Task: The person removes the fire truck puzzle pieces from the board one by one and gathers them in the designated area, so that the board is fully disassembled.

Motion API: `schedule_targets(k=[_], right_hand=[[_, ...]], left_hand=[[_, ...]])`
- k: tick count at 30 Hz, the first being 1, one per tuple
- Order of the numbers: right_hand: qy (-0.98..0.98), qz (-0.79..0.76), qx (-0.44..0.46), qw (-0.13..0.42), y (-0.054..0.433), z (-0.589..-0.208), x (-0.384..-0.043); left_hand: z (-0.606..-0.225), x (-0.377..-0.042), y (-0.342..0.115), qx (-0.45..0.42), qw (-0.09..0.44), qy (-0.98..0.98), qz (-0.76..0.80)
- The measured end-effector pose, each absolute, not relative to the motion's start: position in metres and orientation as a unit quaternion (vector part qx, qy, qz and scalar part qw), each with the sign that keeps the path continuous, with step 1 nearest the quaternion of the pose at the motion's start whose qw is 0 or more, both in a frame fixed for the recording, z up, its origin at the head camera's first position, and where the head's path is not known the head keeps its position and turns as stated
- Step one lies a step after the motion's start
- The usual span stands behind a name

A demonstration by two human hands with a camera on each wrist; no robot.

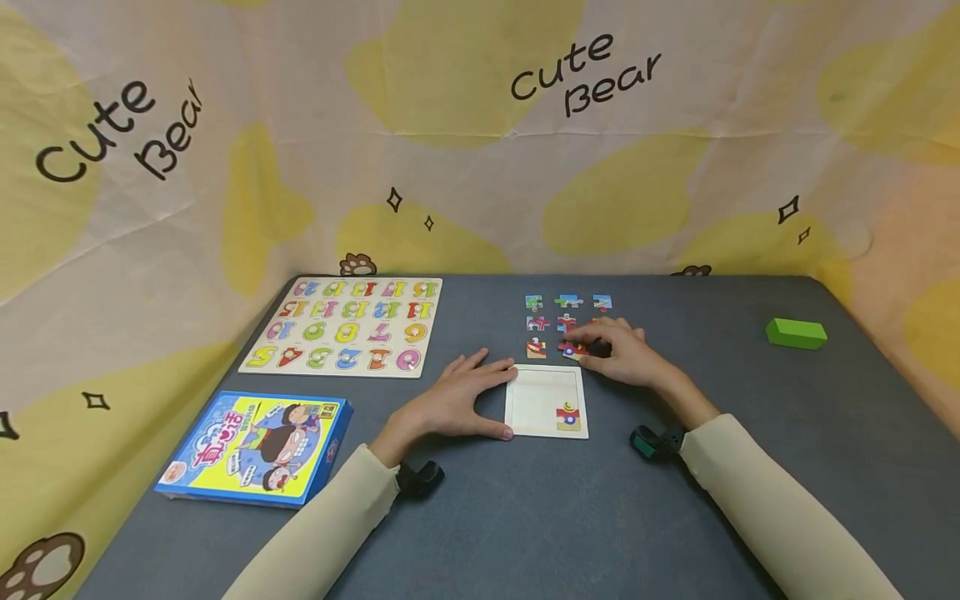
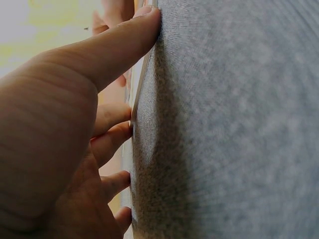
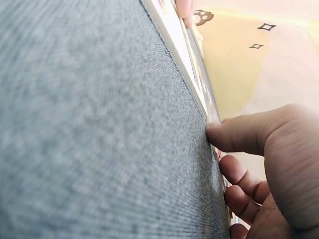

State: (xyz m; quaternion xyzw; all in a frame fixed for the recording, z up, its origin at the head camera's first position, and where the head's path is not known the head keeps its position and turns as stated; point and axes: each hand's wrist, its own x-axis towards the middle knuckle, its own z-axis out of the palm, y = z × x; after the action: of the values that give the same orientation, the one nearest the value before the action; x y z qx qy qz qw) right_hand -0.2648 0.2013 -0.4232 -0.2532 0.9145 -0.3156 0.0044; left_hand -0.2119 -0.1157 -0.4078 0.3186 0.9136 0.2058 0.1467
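In the head view a white puzzle tray lies flat, with a red, blue and yellow puzzle piece in its lower right corner. My left hand rests with spread fingers at the tray's left side; thumb and index fingertips touch its edge. Just above the tray's right corner, my right hand pinches a colourful puzzle piece between thumb and fingers, low at the table. Other loose pieces, such as a blue and green puzzle piece, lie in rows behind; the hand hides part of them.
At the back left lies a number board with colourful figures. A blue and yellow box stands in front of it. Far right is a green block. A patterned cloth hangs behind the grey table.
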Motion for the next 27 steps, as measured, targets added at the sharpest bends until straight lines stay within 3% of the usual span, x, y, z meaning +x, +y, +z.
schedule_targets(k=[21, 27], right_hand=[[0.912, -0.314, -0.263, 0.02, 0.194, -0.4215, -0.2682], [0.903, -0.343, -0.261, -0.003, 0.1975, -0.4232, -0.2655]], left_hand=[[-0.409, -0.211, -0.1156, 0.316, 0.146, 0.914, 0.21], [-0.4074, -0.2114, -0.1151, 0.317, 0.145, 0.914, 0.209]])
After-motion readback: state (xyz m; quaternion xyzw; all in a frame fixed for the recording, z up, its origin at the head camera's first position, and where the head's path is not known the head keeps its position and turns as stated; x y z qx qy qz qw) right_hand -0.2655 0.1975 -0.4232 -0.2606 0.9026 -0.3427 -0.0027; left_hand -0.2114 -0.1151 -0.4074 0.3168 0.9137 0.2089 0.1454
